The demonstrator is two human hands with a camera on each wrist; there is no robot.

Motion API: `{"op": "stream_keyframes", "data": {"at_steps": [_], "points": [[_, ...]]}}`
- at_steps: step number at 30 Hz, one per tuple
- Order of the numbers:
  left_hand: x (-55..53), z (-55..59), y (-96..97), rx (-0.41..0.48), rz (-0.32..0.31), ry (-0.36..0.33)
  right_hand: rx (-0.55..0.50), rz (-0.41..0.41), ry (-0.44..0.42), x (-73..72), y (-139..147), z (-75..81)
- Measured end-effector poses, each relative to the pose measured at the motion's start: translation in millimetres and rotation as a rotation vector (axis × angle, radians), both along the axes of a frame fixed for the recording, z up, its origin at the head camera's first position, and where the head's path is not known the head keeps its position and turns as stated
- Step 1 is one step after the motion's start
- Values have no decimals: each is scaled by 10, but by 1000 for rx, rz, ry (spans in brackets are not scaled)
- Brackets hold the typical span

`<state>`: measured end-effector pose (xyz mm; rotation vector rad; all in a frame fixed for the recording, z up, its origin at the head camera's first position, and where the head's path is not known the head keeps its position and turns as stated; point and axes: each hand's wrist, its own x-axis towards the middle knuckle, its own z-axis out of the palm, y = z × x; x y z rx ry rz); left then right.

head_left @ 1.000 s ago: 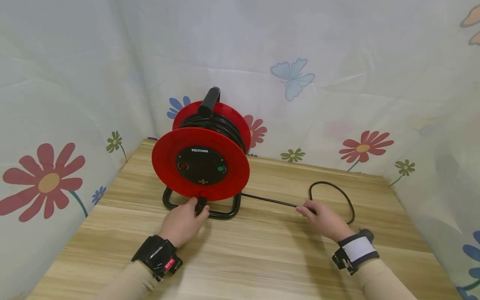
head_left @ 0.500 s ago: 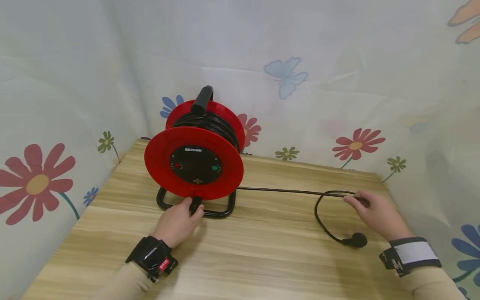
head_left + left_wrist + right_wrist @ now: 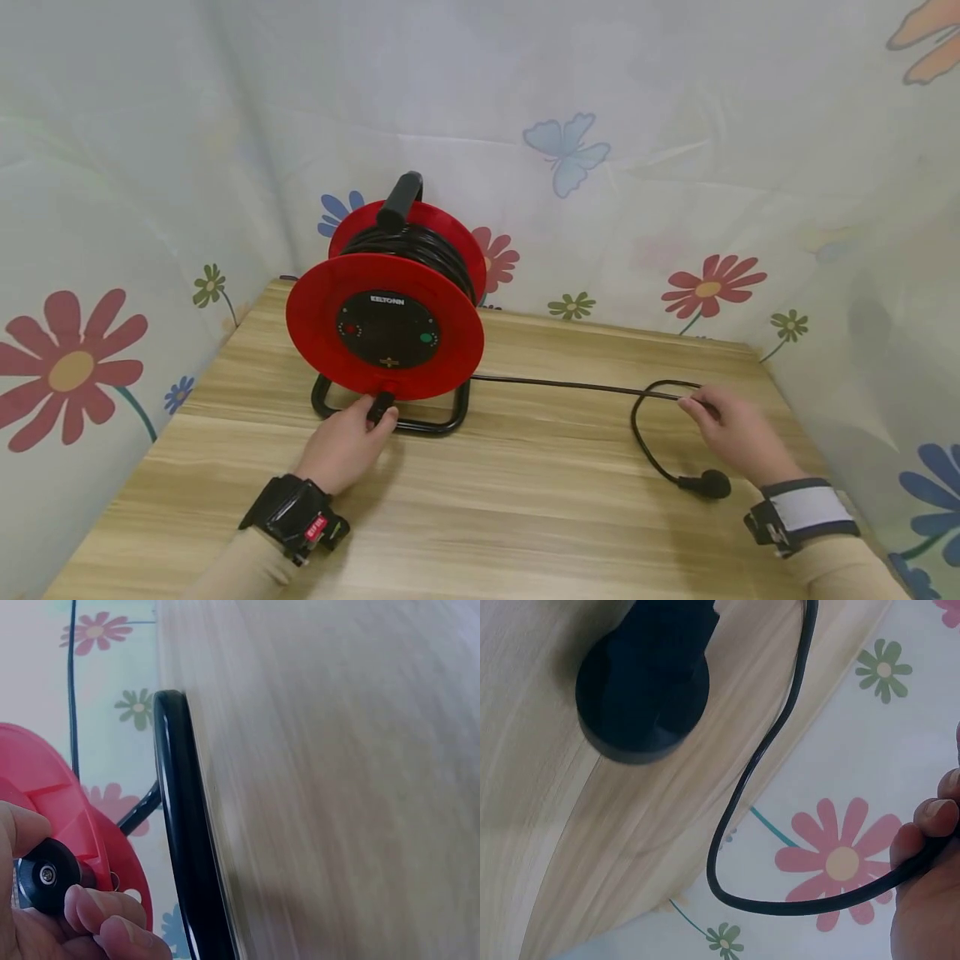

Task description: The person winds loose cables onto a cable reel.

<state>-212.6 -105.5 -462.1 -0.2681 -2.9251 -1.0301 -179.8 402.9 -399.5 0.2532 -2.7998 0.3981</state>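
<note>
A red cable reel with black cable wound between its discs stands on a black tube frame. At the bottom of its front disc, my left hand grips the black crank knob; the left wrist view shows the knob between thumb and fingers. From the reel a taut black cable runs right to my right hand, whose curled fingers hold it. Beyond that hand the cable loops back to a black plug lying on the table, also large in the right wrist view.
The wooden table carries the reel at its back left. Fabric walls printed with flowers and butterflies rise behind and at both sides. My right hand is near the table's right edge.
My right hand has moved right along with the cable, drawing a longer straight stretch from the reel, then shifted slightly back. The plug has come into sight. My left hand stays on the knob.
</note>
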Motion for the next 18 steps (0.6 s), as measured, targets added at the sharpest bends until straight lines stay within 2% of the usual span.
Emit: {"op": "stream_keyframes", "data": {"at_steps": [13,18], "points": [[-9,65,-178,42,15,-83,-8,8,-92,-30,-95,-156],[-43,37,-261,59,37,-105,-14,28,-110,-50,-166,-182]]}}
